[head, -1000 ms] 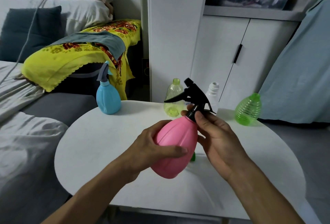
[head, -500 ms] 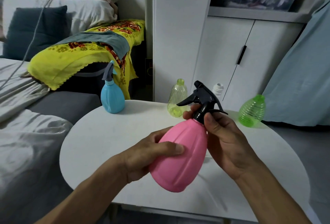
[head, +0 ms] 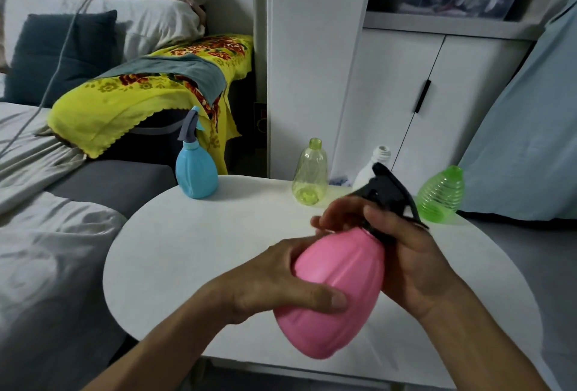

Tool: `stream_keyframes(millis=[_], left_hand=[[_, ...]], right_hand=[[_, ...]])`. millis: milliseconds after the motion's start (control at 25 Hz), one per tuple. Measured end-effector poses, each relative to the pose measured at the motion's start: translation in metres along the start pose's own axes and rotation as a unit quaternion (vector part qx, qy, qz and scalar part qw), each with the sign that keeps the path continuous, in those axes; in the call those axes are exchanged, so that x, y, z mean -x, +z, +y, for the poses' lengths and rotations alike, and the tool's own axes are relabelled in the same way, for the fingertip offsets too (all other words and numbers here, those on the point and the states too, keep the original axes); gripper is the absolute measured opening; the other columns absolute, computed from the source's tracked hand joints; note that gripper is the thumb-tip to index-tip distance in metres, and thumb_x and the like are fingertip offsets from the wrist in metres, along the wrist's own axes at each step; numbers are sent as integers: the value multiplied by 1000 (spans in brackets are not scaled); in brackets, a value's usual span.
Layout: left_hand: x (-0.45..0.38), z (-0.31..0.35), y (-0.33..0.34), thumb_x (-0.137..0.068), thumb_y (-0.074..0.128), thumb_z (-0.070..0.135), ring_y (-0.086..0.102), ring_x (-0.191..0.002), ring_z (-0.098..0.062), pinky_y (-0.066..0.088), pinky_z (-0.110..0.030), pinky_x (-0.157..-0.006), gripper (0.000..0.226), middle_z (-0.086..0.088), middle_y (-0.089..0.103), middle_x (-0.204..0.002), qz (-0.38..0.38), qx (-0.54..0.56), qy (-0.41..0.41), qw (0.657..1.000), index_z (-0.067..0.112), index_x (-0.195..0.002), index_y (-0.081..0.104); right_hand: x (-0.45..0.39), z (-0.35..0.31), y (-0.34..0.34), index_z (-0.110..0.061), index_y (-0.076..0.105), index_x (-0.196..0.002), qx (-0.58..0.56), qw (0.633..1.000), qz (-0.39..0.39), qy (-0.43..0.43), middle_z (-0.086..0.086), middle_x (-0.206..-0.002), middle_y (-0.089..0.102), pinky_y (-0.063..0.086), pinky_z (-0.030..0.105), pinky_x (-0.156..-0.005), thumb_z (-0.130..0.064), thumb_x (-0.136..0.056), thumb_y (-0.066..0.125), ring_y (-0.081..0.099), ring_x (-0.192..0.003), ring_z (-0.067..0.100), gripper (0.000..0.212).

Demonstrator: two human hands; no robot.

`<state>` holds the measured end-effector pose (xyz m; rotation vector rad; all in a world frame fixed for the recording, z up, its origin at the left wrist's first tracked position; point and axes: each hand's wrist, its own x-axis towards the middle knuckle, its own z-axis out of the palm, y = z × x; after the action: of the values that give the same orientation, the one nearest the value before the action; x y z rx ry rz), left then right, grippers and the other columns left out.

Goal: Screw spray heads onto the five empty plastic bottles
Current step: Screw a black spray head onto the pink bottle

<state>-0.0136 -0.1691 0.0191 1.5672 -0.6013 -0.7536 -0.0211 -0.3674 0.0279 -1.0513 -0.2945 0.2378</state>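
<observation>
My left hand [head: 274, 281] grips the body of a pink bottle [head: 337, 294], held tilted above the white round table [head: 187, 250]. My right hand [head: 402, 250] is closed around the bottle's neck and the collar of a black spray head [head: 390, 191] that sits on it. At the table's far left a blue bottle [head: 196, 176] stands with a grey spray head [head: 189, 124] fitted. A yellow-green clear bottle [head: 309, 173], a white bottle [head: 373, 169] and a ribbed green bottle [head: 441, 194] stand headless along the far edge.
A grey sofa [head: 103, 184] with pillows and a yellow flowered cloth [head: 140, 100] lies left of the table. White cabinet doors [head: 421, 103] rise behind it. A pale blue fabric [head: 524, 141] hangs at the right.
The pink bottle has tilted further and come lower and closer to me. My right hand has turned around the spray head's collar, and its fingers now wrap over the neck.
</observation>
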Motion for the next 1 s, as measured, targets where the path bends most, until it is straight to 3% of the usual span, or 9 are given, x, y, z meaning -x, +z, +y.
stream_keyframes(millis=[120,200,320,520,720,880,1000], left_hand=[[-4,0,3,-58,83,46,67,-97,-10,59,-29,-74,50,14,69,-104,21,-57,3,998,52,-103,62],[-6,-3,5,-58,84,47,68,-95,-13,61,-34,-75,56,9,69,-104,73,-101,32,992,42,-110,62],[-7,-7,9,-56,85,47,67,-95,-16,61,-39,-75,67,6,68,-107,110,-131,61,983,35,-117,59],[-8,-15,11,-53,85,51,67,-96,-13,61,-34,-73,77,10,65,-110,153,-156,73,973,38,-122,52],[-13,-21,14,-54,85,54,66,-96,-7,61,-30,-73,77,15,64,-109,166,-161,76,970,42,-121,50],[-16,-25,16,-53,84,56,66,-96,-6,61,-28,-71,76,16,64,-109,174,-167,83,967,45,-120,49],[-20,-27,12,-53,83,58,65,-98,-9,61,-32,-74,80,16,61,-114,170,-167,78,968,47,-123,45]], right_hand=[[2,3,5,-14,59,-56,3,999,49,18,9,-75,72,56,34,-84,-41,-71,82,70,-102,28,39],[-1,3,8,-17,51,-50,25,994,102,7,8,-63,65,55,31,-80,-38,-71,81,71,-91,23,42],[-4,5,11,-17,49,-49,43,988,146,-12,9,-59,59,51,32,-81,-35,-71,76,68,-82,20,40],[-6,6,15,-14,48,-50,54,980,186,-43,20,-69,45,55,24,-71,-26,-76,72,64,-71,21,38],[-6,7,13,-16,49,-47,62,974,216,-37,8,-57,59,56,24,-66,-30,-67,77,63,-68,16,37],[-6,8,11,-18,51,-47,68,973,220,-31,6,-58,62,56,23,-65,-30,-71,77,64,-70,16,37],[-8,9,10,-19,54,-47,64,967,244,-32,3,-56,63,59,30,-66,-27,-75,75,65,-66,16,36]])
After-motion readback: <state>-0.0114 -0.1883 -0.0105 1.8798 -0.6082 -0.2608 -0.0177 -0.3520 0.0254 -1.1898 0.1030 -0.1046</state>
